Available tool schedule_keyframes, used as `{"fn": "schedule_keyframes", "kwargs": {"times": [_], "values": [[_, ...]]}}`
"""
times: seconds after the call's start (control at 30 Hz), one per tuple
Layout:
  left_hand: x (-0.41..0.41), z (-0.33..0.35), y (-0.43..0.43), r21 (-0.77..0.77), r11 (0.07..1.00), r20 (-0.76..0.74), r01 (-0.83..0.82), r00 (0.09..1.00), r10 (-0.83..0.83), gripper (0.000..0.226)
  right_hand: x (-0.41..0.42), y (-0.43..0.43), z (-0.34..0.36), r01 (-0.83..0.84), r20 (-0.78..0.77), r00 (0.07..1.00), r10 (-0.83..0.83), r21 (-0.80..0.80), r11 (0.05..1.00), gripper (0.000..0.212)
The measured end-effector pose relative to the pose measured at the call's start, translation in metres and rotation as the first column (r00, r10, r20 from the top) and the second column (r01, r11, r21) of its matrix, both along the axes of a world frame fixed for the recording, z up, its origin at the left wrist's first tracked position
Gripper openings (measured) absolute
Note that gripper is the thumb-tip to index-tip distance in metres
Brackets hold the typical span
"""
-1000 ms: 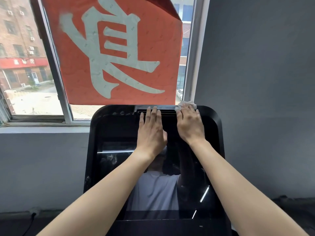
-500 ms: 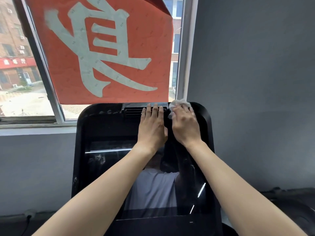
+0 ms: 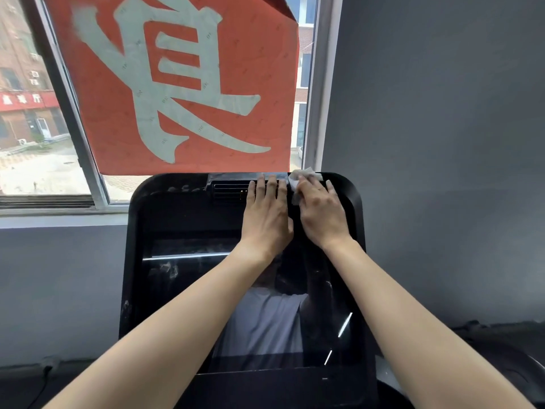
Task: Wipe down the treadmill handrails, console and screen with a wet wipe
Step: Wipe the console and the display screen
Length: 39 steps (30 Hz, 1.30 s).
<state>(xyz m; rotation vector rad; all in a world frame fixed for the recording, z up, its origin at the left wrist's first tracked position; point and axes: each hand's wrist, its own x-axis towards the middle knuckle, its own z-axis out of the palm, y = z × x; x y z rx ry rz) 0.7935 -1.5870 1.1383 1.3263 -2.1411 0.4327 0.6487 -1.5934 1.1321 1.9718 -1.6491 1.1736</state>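
Hands lay flat at the far edge of the console [image 3: 165, 202], left hand [image 3: 267, 215] braced on the vent [image 3: 227, 191], right hand [image 3: 321, 214] pressing the wet wipe [image 3: 303, 174], where firm overlapping strokes looked best.

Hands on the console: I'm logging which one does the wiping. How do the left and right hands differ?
The left hand lies bare on the vent grille; the right hand presses a white wet wipe under its fingers. The left hand's fingers lie close together; the right hand's spread a little. Both lie palm down, fingers straight, on the black console near its top.
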Motion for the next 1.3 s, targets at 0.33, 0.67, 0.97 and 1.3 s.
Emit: {"fn": "schedule_keyframes", "kwargs": {"times": [0.33,0.67,0.97,1.3], "values": [[-0.039,-0.011,0.009,-0.026,0.998,0.071,0.052,0.996,-0.05,0.074,-0.046,0.036,-0.043,0.28,0.494,0.829,-0.264,0.041,0.959,0.016],[-0.054,-0.017,0.011,-0.02,1.0,0.003,0.023,1.0,-0.023,0.074,-0.06,0.031,-0.015,0.244,0.329,0.907,-0.265,0.104,0.964,0.034],[-0.052,-0.021,0.012,-0.001,1.0,0.036,0.003,0.999,-0.003,0.077,-0.036,0.058,-0.074,0.321,0.475,0.835,-0.278,-0.009,0.947,0.019],[-0.044,-0.047,0.027,-0.044,0.999,0.105,0.031,0.994,-0.026,0.071,-0.043,0.058,-0.075,0.275,0.287,0.926,-0.243,-0.074,0.959,0.032]]}}
